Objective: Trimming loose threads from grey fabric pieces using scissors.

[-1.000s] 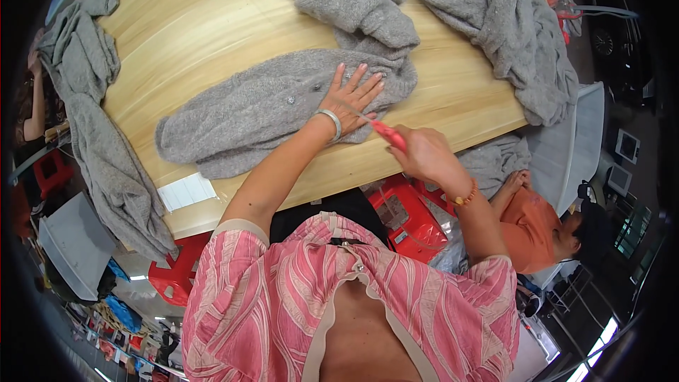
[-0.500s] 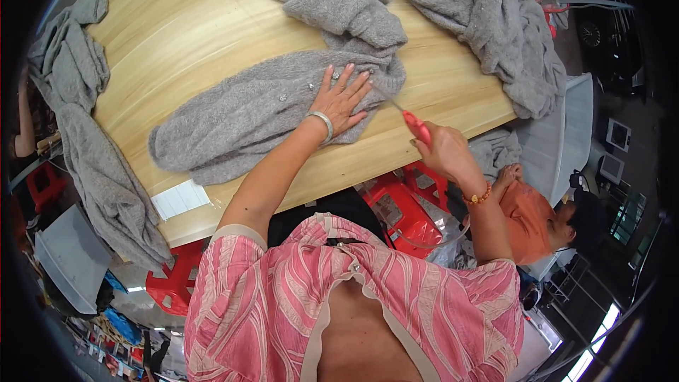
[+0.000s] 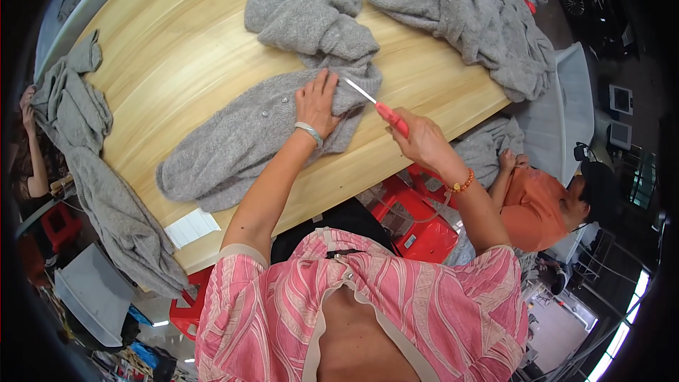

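Note:
A grey knitted garment point(image 3: 226, 134) with shiny buttons lies folded lengthwise on the wooden table. My left hand point(image 3: 316, 105) rests on it beside the buttons, fingers stretched over the knit and closer to one another than before. In my right hand point(image 3: 422, 140) is a red-handled tool point(image 3: 391, 119) with a slim, pale metal shaft. Its tip points at the garment's right end, just right of my left fingertips; whether it touches the knit I cannot tell. A thin cord or tube hangs in a curve below my right hand.
More grey knitwear point(image 3: 453, 0) is heaped at the table's far right, and another grey garment point(image 3: 106, 170) drapes over its left edge. A white paper point(image 3: 192, 228) lies at the near edge. Red stools point(image 3: 417, 230) stand below; a person in orange point(image 3: 534, 205) sits at right.
My left hand's spread fingers have drawn together and the hand has shifted left on the garment. The tool's shaft shows more plainly now. The whole view has shifted slightly.

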Motion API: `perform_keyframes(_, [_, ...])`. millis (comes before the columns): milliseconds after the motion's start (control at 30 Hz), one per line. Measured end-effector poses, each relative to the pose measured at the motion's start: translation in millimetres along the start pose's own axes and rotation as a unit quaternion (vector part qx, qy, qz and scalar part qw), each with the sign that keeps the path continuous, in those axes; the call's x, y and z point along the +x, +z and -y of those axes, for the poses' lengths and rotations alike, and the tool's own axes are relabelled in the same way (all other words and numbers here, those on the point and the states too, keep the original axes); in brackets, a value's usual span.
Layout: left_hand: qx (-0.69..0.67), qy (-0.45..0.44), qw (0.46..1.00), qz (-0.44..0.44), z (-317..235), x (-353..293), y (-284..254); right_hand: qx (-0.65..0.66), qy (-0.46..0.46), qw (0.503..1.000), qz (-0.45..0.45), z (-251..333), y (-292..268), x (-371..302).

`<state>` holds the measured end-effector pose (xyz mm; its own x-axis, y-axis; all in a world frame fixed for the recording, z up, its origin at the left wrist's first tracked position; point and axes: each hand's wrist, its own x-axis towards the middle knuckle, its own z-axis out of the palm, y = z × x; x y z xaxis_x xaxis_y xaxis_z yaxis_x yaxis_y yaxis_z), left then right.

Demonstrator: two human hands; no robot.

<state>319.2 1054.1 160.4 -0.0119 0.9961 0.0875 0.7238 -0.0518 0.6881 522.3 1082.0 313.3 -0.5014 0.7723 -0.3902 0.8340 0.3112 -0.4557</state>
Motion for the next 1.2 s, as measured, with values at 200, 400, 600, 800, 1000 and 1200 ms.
perform_keyframes(200, [0.141,0.078,0.985,0.059,-4,-30,-10,-0.092,-0.051,0.994,0.036,30,-19,21])
perform_keyframes(400, [0.168,0.062,0.983,0.028,5,-42,-14,-0.149,-0.079,0.981,0.091,32,-9,8])
perform_keyframes(600, [0.139,0.056,0.989,0.021,14,-38,-19,-0.092,-0.109,0.979,0.148,54,7,26])
perform_keyframes(800, [0.017,0.009,0.991,-0.135,-11,13,-25,0.025,-0.171,0.985,0.022,48,8,121])
perform_keyframes(1000, [-0.251,-0.125,0.957,-0.076,-3,-18,-94,-0.057,-0.026,0.998,0.002,36,-14,222])
perform_keyframes(1200, [-0.542,-0.304,0.719,-0.312,62,-158,-216,-0.003,-0.015,0.982,-0.187,-45,-67,200])
